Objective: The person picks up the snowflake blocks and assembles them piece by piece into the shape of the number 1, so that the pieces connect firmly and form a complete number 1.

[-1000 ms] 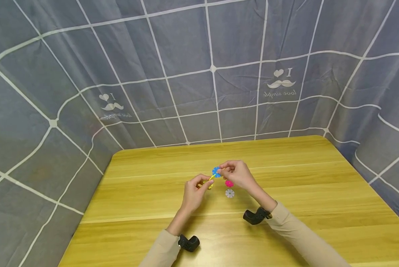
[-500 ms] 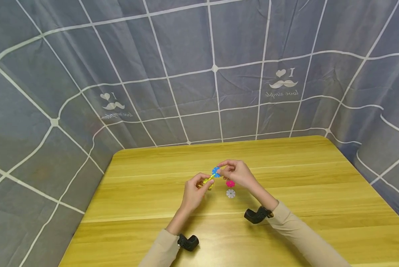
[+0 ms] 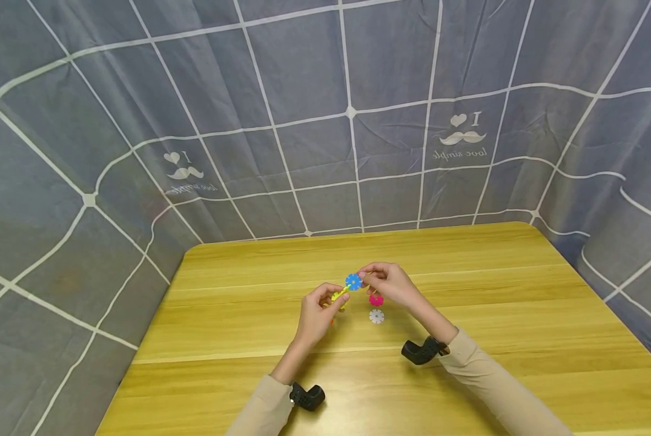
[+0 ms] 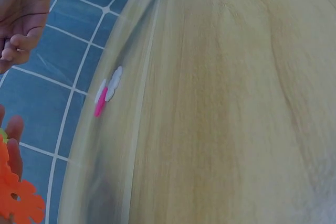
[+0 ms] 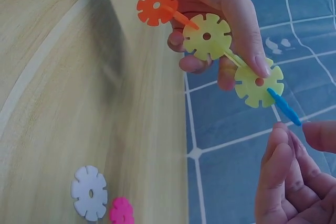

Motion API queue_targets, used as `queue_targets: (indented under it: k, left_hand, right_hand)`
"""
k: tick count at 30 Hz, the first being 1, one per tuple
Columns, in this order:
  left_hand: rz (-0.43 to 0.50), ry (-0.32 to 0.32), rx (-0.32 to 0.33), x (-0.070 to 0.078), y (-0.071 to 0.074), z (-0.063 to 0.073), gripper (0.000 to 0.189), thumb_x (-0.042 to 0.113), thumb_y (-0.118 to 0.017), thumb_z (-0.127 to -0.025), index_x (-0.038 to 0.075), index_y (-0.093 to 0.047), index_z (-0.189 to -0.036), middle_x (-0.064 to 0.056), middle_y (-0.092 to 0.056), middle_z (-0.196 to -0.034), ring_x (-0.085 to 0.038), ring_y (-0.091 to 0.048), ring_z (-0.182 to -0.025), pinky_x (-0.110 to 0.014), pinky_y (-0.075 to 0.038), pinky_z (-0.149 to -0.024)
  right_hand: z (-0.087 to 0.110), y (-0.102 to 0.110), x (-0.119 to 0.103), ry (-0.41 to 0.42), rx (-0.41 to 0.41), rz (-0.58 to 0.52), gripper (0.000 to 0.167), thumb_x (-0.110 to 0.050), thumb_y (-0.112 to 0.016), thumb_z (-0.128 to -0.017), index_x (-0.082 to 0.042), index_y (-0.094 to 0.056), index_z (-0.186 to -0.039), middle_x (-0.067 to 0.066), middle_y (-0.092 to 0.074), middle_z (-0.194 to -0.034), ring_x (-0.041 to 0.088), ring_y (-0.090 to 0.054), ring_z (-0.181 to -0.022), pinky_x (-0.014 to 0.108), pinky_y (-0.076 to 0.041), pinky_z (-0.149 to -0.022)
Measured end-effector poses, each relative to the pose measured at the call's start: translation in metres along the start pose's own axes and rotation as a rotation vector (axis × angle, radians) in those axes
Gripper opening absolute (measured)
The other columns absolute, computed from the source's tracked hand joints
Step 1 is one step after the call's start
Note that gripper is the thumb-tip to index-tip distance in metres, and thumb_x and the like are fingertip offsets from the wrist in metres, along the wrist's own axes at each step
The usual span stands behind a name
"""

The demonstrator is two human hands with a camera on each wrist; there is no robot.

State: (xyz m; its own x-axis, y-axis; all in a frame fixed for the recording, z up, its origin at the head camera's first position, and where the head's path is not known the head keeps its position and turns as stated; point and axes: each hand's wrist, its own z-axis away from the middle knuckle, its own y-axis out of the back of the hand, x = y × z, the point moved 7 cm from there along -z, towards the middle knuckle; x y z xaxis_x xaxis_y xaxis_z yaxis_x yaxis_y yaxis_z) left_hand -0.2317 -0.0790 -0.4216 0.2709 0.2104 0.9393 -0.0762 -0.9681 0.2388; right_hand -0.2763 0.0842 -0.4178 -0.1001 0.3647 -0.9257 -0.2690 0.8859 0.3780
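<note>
My left hand (image 3: pixel 315 315) pinches a chain of joined notched plastic discs, its thumb on a yellow disc (image 5: pixel 259 82). Beyond that disc a blue disc (image 3: pixel 353 281) is slotted in, seen edge-on in the right wrist view. Toward the palm come another yellow disc (image 5: pixel 207 36) and an orange disc (image 5: pixel 157 6). My right hand (image 3: pixel 393 284) is at the blue disc's outer edge. Its thumb and fingertips stand apart there, the thumb at or very near the rim. In the left wrist view the orange disc (image 4: pixel 21 203) shows large at the lower left.
On the wooden table (image 3: pixel 221 327) below my right hand lie a pink disc (image 3: pixel 376 300) and a white disc (image 3: pixel 376 316). The left wrist view shows a second white piece (image 4: pixel 100 91) beside them. A grey curtain with white lines (image 3: pixel 303 151) hangs behind the table.
My right fingers have slid off the blue disc's face to its right edge, so more of it shows. My left hand has barely moved; a bit of orange now shows below it.
</note>
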Motion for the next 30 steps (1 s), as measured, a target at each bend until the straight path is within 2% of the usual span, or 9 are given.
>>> queue_targets:
  k: [3, 5, 13, 15, 18, 21, 25, 27, 30]
  left_hand:
    - [0.015, 0.019, 0.011, 0.0, 0.0, 0.0, 0.018, 0.01, -0.068, -0.089, -0.002, -0.067, -0.102, -0.02, -0.068, -0.099, -0.04, -0.067, -0.069, -0.014, -0.04, -0.044]
    - [0.024, 0.027, 0.018, 0.0, 0.0, 0.0, 0.018, 0.01, -0.068, -0.089, -0.002, -0.066, -0.101, -0.021, -0.068, -0.099, -0.045, -0.065, -0.072, -0.014, -0.04, -0.044]
    - [0.08, 0.027, 0.034, -0.002, 0.001, -0.002, 0.014, 0.009, -0.066, -0.09, -0.004, -0.066, -0.097, -0.026, -0.068, -0.09, -0.044, -0.066, -0.069, -0.016, -0.042, -0.047]
    - [0.093, 0.031, 0.05, -0.01, 0.001, -0.004, 0.014, 0.009, -0.067, -0.09, -0.004, -0.066, -0.097, -0.026, -0.068, -0.089, -0.038, -0.067, -0.064, -0.016, -0.039, -0.045]
    - [0.113, 0.048, 0.07, -0.023, 0.0, -0.007, 0.015, 0.008, -0.067, -0.09, -0.004, -0.065, -0.099, -0.03, -0.068, -0.086, -0.02, -0.064, -0.053, -0.014, -0.031, -0.04]
    - [0.186, 0.063, 0.083, -0.033, -0.001, -0.009, 0.018, 0.006, -0.066, -0.089, -0.007, -0.063, -0.102, -0.036, -0.065, -0.091, -0.008, -0.062, -0.053, -0.014, -0.04, -0.042]
    - [0.301, 0.056, 0.091, -0.034, -0.002, -0.009, 0.022, 0.004, -0.065, -0.09, -0.01, -0.058, -0.107, -0.039, -0.061, -0.099, -0.013, -0.068, -0.062, -0.027, -0.057, -0.057]
    - [0.342, 0.053, 0.089, -0.034, -0.002, -0.01, 0.025, 0.004, -0.064, -0.091, -0.009, -0.057, -0.112, -0.035, -0.062, -0.096, -0.016, -0.069, -0.063, -0.035, -0.059, -0.062]
    - [0.373, 0.054, 0.088, -0.034, -0.001, -0.01, 0.027, 0.005, -0.062, -0.092, -0.006, -0.057, -0.117, -0.019, -0.063, -0.089, -0.018, -0.069, -0.064, -0.037, -0.059, -0.063]
  right_hand:
    - [0.001, 0.001, 0.0, -0.004, -0.003, -0.016, 0.029, -0.023, -0.056, -0.098, 0.001, -0.066, -0.11, 0.007, -0.069, -0.083, 0.018, -0.063, -0.068, 0.032, -0.052, -0.059]
    - [0.001, 0.002, 0.0, -0.007, -0.004, -0.024, 0.029, -0.024, -0.056, -0.098, 0.0, -0.066, -0.11, 0.005, -0.069, -0.082, 0.015, -0.062, -0.067, 0.03, -0.053, -0.06]
    - [0.004, 0.004, 0.003, -0.01, 0.003, -0.034, 0.03, -0.024, -0.056, -0.098, 0.002, -0.066, -0.11, 0.006, -0.07, -0.082, 0.033, -0.064, -0.076, 0.039, -0.056, -0.067]
    - [0.004, 0.004, 0.004, -0.005, 0.001, -0.029, 0.031, -0.023, -0.056, -0.098, 0.003, -0.066, -0.111, 0.006, -0.07, -0.082, 0.035, -0.064, -0.076, 0.041, -0.056, -0.067]
    - [0.004, 0.006, 0.007, -0.006, 0.005, -0.026, 0.03, -0.022, -0.056, -0.098, 0.004, -0.065, -0.111, 0.006, -0.07, -0.082, 0.03, -0.064, -0.073, 0.041, -0.056, -0.067]
    - [0.004, 0.007, 0.009, -0.005, 0.006, -0.03, 0.029, -0.02, -0.055, -0.098, 0.005, -0.065, -0.111, 0.015, -0.07, -0.085, 0.024, -0.063, -0.07, 0.039, -0.057, -0.065]
    - [0.004, 0.008, 0.011, 0.0, -0.003, -0.046, 0.031, -0.018, -0.055, -0.098, 0.008, -0.063, -0.112, 0.024, -0.069, -0.09, 0.022, -0.063, -0.069, 0.035, -0.057, -0.064]
    - [0.004, 0.009, 0.012, 0.003, -0.007, -0.052, 0.031, -0.017, -0.054, -0.098, 0.009, -0.062, -0.113, 0.019, -0.069, -0.087, 0.022, -0.064, -0.07, 0.035, -0.057, -0.064]
    - [0.003, 0.01, 0.013, -0.002, -0.009, -0.063, 0.029, -0.016, -0.054, -0.099, 0.008, -0.063, -0.112, 0.009, -0.07, -0.083, 0.022, -0.064, -0.07, 0.036, -0.057, -0.064]
